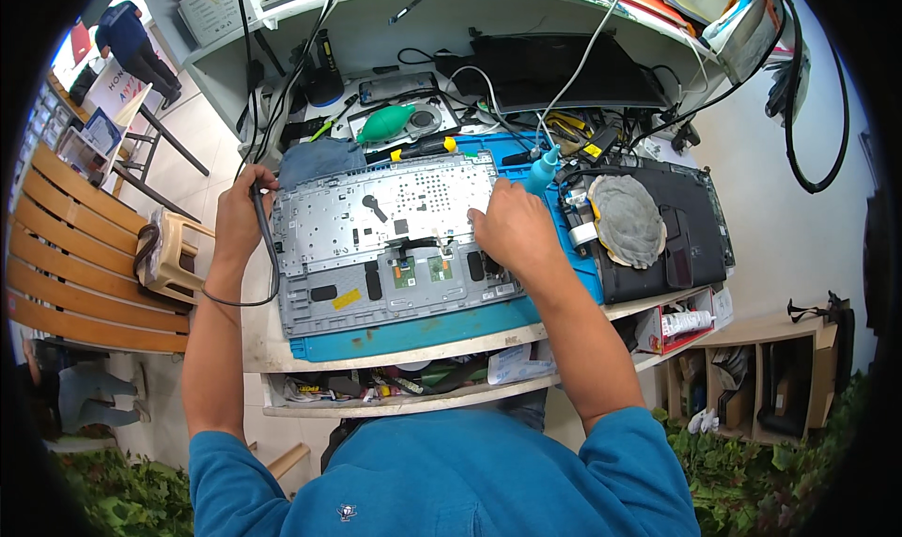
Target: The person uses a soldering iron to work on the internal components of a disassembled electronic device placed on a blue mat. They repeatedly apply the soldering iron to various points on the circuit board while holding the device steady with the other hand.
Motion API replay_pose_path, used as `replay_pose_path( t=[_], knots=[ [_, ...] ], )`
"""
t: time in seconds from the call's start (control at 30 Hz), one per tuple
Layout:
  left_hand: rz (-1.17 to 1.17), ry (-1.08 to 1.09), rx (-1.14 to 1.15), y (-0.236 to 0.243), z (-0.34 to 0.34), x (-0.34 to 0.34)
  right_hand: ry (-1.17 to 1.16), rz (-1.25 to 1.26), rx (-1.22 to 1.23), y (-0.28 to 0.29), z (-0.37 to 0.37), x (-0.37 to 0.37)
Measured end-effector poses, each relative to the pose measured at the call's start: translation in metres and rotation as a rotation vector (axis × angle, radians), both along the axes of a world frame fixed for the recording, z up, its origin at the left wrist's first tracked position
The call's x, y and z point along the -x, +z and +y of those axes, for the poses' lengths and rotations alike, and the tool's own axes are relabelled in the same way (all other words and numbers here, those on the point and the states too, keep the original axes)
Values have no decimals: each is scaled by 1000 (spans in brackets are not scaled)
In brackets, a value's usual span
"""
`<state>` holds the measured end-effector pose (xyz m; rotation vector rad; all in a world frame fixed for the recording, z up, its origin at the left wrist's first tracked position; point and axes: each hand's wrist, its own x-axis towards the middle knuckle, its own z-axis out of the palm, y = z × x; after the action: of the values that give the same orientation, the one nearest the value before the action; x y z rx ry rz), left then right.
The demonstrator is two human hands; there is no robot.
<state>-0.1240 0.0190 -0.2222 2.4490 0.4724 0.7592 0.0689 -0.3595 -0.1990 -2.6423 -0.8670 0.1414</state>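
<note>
A silver laptop palmrest panel (395, 217) lies inside-up on a blue work mat (413, 338), its dotted metal plate towards the far side. Small green circuit boards and black pads show along its near part. My left hand (246, 208) is closed at the panel's far left corner, gripping the edge, while a black cable (272, 264) runs down past the fingers. Over the panel's right edge my right hand (515, 219) is curled, thumb on the metal; its other fingertips are hidden. Just beyond that hand stands a light-blue squeeze bottle (543, 172).
A green air blower (385, 124), a yellow-black screwdriver (423, 149) and a dark screen (568, 72) sit behind the panel. At right, a grey round cloth pad (628, 219) rests on a black laptop (691, 199). A cluttered open drawer (413, 404) lies below the bench edge.
</note>
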Motion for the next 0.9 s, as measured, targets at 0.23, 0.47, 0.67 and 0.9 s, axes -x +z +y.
replay_pose_path(
  t=[0.23,0.47,0.67,0.9],
  knots=[
    [17,1,-123,2,-4,1,16,24,34,10,-1,6],
    [-156,-126,44,27,-61,10,408,-379,-60,-6,-22,17],
    [-79,-360,154,41,-113,3,544,-373,-46,-19,-20,9],
    [-114,-517,302,42,-140,-22,537,-349,-39,-23,-18,13]
  ],
)
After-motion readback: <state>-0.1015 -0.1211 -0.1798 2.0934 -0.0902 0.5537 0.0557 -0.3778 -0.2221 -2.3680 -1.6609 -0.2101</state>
